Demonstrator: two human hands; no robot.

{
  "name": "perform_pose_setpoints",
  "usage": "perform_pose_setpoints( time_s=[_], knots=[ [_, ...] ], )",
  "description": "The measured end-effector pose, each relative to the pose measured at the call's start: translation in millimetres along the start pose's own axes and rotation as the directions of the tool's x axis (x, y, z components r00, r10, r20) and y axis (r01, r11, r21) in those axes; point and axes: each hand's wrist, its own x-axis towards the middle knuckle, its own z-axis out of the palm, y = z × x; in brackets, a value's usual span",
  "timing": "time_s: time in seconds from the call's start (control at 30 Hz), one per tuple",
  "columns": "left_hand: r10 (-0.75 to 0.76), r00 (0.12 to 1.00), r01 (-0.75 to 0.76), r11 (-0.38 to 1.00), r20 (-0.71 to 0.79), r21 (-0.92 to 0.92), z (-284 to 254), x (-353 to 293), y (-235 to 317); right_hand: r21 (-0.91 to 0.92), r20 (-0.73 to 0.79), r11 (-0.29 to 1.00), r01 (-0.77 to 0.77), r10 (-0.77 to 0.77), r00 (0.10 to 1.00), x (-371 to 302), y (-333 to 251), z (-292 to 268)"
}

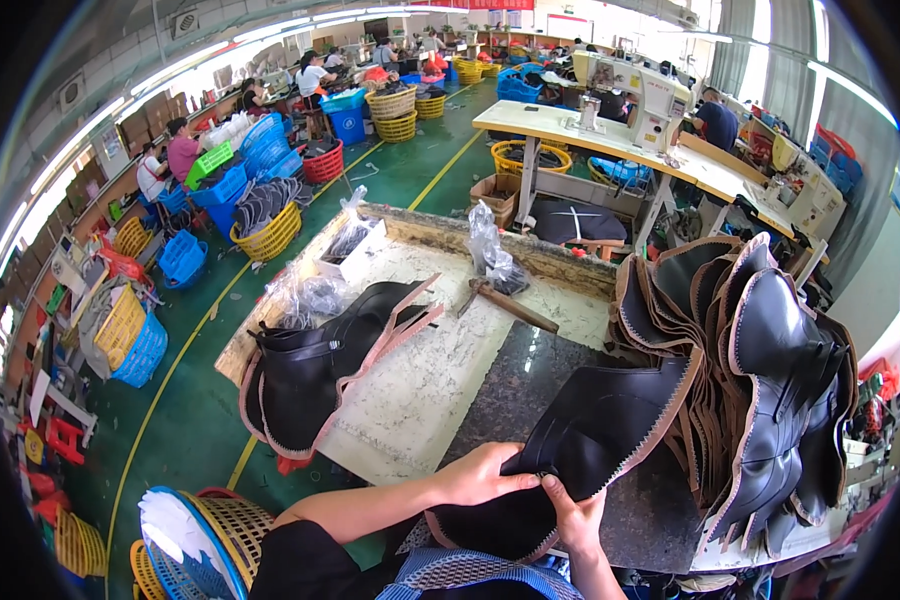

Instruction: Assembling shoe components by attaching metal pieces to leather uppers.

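Two thumbs nearly meet, left hand and right hand pinching a black panel.

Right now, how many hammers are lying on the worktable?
1: a hammer, just in front of a clear plastic bag near the worktable's far edge. Others could be hidden behind the stacked black pieces.

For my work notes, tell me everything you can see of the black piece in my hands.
The black piece looks like smooth, glossy leather, with a brownish zigzag edge along its right side and narrow bands toward its left. It is curved and tilted, partly over the dark speckled slab. The left hand and right hand grip it low in the middle, thumbs nearly meeting. Whether it touches the stack at right is unclear.
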Motion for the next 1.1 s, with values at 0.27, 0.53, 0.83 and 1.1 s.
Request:
perform_pose_setpoints(
  time_s=[0.27, 0.53, 0.83, 1.1],
  knots=[
    [-0.034, 0.989, 0.059, 0.983, 0.145, -0.171, -13, 5, 10, -0.068, -0.060, 0.997, 0.020, -0.024, 0.998, -10, 7, -5],
    [-0.015, 0.980, 0.054, 0.980, -0.199, 0.193, -104, -24, 114, 0.094, 0.243, 0.993, -0.078, 0.053, 0.969, -3, -22, 11],
    [-0.648, 0.722, 0.682, 0.610, -0.241, 0.403, -340, -59, 25, -0.350, 0.351, 0.920, -0.175, 0.302, 0.886, -10, 12, -18],
    [-0.023, 0.916, 0.400, 0.030, -0.399, 0.916, -278, -38, -2, -0.854, 0.106, 0.456, 0.251, -0.320, 0.941, 80, 1, -64]
  ],
)
